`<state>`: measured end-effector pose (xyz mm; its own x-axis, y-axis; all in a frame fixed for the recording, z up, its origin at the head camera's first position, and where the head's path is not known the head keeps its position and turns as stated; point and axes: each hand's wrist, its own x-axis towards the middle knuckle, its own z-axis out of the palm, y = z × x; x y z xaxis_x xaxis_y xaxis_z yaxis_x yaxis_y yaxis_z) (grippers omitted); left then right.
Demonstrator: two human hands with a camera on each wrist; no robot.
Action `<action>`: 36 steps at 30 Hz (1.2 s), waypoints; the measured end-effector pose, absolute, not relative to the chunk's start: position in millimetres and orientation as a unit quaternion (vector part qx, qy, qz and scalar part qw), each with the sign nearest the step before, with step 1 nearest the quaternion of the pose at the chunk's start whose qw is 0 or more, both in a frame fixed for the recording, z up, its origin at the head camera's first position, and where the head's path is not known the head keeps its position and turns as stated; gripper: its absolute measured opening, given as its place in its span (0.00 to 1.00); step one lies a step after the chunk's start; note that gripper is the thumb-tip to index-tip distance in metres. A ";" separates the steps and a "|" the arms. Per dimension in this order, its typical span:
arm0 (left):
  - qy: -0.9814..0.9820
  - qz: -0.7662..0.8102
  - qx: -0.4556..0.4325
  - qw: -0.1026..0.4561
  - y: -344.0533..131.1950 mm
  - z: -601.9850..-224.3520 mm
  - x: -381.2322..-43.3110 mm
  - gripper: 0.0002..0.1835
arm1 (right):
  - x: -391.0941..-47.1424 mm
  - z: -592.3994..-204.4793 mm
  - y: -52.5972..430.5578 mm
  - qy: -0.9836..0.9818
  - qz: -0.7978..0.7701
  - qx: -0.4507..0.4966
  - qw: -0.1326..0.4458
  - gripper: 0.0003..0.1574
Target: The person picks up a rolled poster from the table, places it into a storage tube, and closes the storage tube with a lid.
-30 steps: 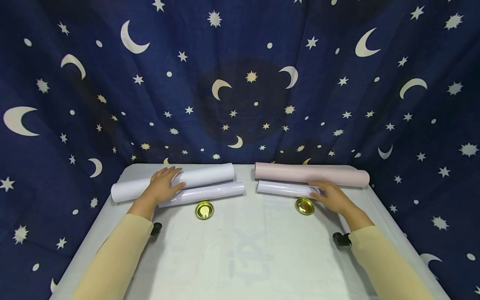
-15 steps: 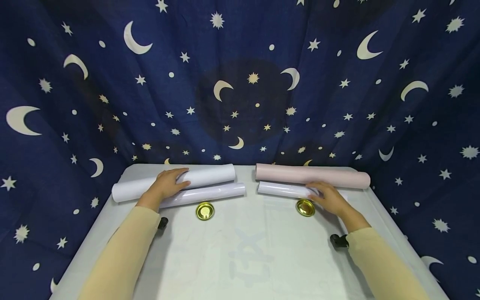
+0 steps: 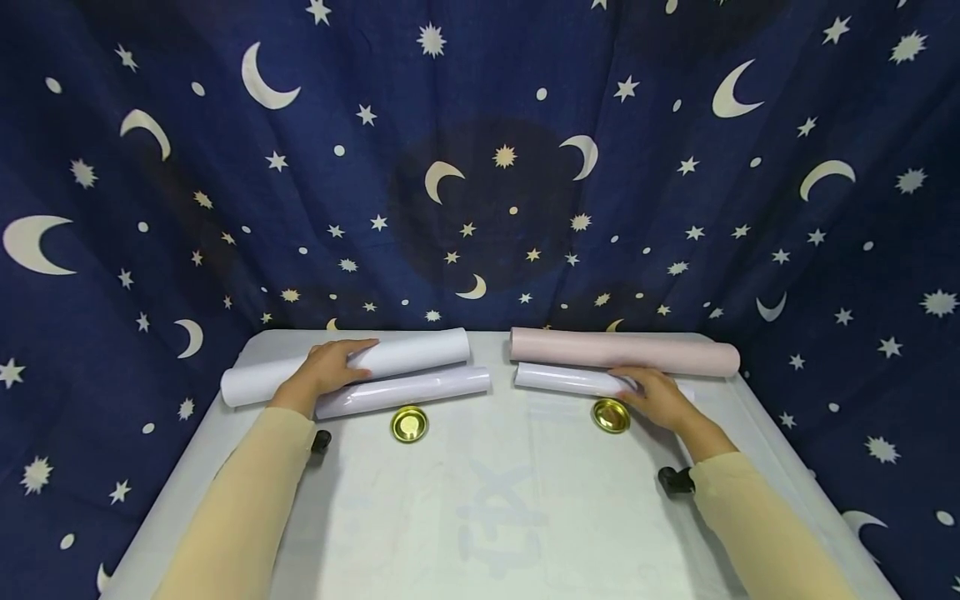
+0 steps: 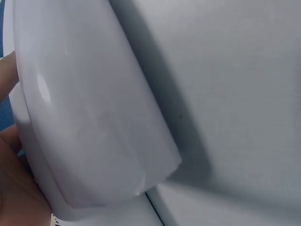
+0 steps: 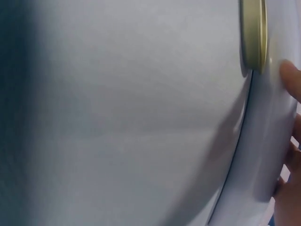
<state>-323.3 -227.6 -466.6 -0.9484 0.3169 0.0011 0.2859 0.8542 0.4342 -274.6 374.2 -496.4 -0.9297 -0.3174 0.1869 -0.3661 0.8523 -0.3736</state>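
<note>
My left hand (image 3: 326, 369) lies over a thick matte white roll (image 3: 416, 352), fingers across its top and thumb along its near side. In front of that roll lies a thinner glossy white roll (image 3: 420, 390), whose near end fills much of the left wrist view. My right hand (image 3: 660, 400) holds another glossy white roll (image 3: 562, 378), thumb on its near side and fingers over the top. In the right wrist view the thumb (image 5: 291, 80) presses this roll close to a gold dish (image 5: 253, 37). A pale pink roll (image 3: 585, 347) lies just behind it.
Another small gold dish (image 3: 408, 424) sits on the white table (image 3: 480, 500) in front of the left rolls. A dark blue curtain (image 3: 480, 242) with moons and stars hangs behind the table and along both sides.
My left hand has shifted slightly right along the thick white roll, and its fingers have drawn closer together. The right hand has barely moved; rolls and dishes stay in place.
</note>
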 end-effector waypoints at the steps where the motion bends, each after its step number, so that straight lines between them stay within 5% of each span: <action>1: 0.962 0.220 0.156 0.037 -227.7 -466.2 -323.5 0.36 | -274.8 -496.5 374.2 -0.961 0.204 0.178 0.059 0.27; 36: 0.962 0.245 0.117 0.016 -254.7 -462.6 -313.3 0.39 | -252.3 -464.6 377.2 -0.950 0.234 0.201 0.056 0.26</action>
<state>-313.3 -254.7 -462.6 -0.9720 0.2335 0.0265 0.2178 0.8528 0.4747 -252.3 377.2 -464.6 -0.9132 -0.3546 0.2009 -0.4073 0.8098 -0.4222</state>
